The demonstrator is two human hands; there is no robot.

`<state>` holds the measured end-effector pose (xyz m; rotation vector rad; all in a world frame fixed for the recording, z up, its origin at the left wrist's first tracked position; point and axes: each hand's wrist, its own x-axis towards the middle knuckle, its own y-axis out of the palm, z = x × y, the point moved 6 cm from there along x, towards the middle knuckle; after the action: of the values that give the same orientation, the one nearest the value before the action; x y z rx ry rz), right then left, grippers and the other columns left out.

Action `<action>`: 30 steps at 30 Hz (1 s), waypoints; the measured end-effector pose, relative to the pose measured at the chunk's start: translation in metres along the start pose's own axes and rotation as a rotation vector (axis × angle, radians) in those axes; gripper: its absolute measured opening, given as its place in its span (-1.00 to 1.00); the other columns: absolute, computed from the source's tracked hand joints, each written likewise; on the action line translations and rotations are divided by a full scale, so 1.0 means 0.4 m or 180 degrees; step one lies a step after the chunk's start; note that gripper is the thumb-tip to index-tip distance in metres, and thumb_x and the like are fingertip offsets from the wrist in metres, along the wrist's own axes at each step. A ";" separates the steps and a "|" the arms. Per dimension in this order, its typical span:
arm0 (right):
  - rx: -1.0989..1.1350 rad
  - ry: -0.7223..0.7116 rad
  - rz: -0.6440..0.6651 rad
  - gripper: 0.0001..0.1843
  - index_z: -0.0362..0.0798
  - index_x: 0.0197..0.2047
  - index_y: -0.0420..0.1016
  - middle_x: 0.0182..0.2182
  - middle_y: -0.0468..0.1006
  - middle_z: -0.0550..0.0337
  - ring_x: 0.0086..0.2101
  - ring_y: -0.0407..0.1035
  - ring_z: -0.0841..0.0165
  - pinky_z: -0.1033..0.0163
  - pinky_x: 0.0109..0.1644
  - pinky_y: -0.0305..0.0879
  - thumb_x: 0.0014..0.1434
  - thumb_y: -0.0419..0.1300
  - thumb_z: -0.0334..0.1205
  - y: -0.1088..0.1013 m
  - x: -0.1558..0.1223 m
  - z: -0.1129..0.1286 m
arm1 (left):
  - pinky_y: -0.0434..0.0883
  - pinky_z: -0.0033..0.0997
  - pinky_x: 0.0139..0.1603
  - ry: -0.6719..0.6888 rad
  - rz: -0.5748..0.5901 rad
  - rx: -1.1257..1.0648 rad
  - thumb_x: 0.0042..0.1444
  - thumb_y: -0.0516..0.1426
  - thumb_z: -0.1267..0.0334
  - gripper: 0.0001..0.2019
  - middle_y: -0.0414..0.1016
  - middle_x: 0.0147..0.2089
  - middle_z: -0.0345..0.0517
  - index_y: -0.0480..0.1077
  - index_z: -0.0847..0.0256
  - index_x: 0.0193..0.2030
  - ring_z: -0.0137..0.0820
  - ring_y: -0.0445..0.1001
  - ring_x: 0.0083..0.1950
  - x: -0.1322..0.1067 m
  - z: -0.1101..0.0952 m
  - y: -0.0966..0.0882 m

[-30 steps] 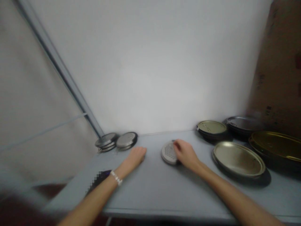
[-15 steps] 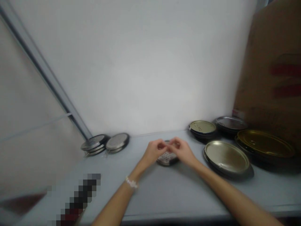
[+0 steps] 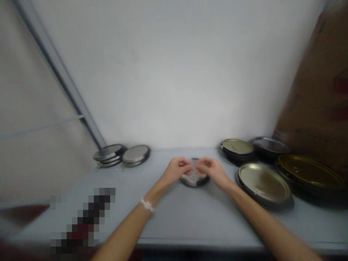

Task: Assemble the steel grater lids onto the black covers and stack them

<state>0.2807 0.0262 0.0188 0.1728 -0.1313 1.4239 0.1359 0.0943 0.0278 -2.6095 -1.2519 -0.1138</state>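
My left hand [image 3: 176, 170] and my right hand [image 3: 214, 171] hang over a round grey disc [image 3: 194, 181] with small holes and a dark rim, lying at the middle of the table. Thumb and fingers of each hand are pinched together, with a small gap between the two hands. The fingertips are blurred, so anything held in them cannot be made out. A pale beaded bracelet [image 3: 147, 204] circles my left wrist. Part of the disc is hidden behind the fingers.
Left, against the wall, lie a stack of grey discs [image 3: 110, 152] and another grey disc pile [image 3: 136, 155]. To the right are a gold lid [image 3: 264, 183], a smaller gold lid [image 3: 237, 146], a silver lid [image 3: 272, 145] and a large dark-gold lid [image 3: 312, 172]. A cardboard box [image 3: 312, 101] stands behind.
My hands have drawn apart from fingertips meeting to a small gap, showing more of the disc between them. The camera view has shifted slightly.
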 end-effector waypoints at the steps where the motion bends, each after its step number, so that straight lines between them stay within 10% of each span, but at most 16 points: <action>1: 0.0075 0.0074 0.0034 -0.55 -0.06 -0.34 0.50 -0.49 0.59 0.17 -0.44 0.50 0.31 0.20 -0.29 0.45 -0.08 0.44 0.14 0.002 -0.001 -0.004 | 0.45 -0.42 -0.32 0.0039 -0.0036 0.0024 0.00 0.32 0.18 -0.78 0.55 -0.45 -0.10 0.47 0.32 -0.36 -0.43 0.49 -0.43 -0.001 -0.003 -0.001; 15: 0.0428 0.1351 0.1816 -0.61 -0.15 -0.27 0.65 -0.45 0.65 0.15 -0.52 0.47 0.48 0.42 -0.43 0.35 -0.05 0.49 -0.01 0.069 -0.070 -0.015 | 0.49 -0.41 -0.24 0.0266 0.0707 0.0129 -0.06 0.37 0.25 -0.84 0.65 -0.37 -0.04 0.62 0.30 -0.36 -0.35 0.57 -0.32 -0.042 -0.072 0.020; 30: 0.0161 0.0934 0.1081 -0.59 -0.17 -0.43 0.64 -0.56 0.61 0.12 -0.54 0.46 0.43 0.35 -0.42 0.37 -0.09 0.49 0.06 0.053 -0.047 -0.011 | 0.45 -0.42 -0.17 0.0473 0.0480 -0.0102 0.02 0.36 0.21 -0.80 0.61 -0.33 -0.07 0.55 0.32 -0.32 -0.38 0.54 -0.28 -0.037 -0.080 0.023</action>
<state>0.2571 0.0118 0.0116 -0.0205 0.1233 1.7750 0.1349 0.0695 0.0546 -2.6562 -1.0087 -0.2964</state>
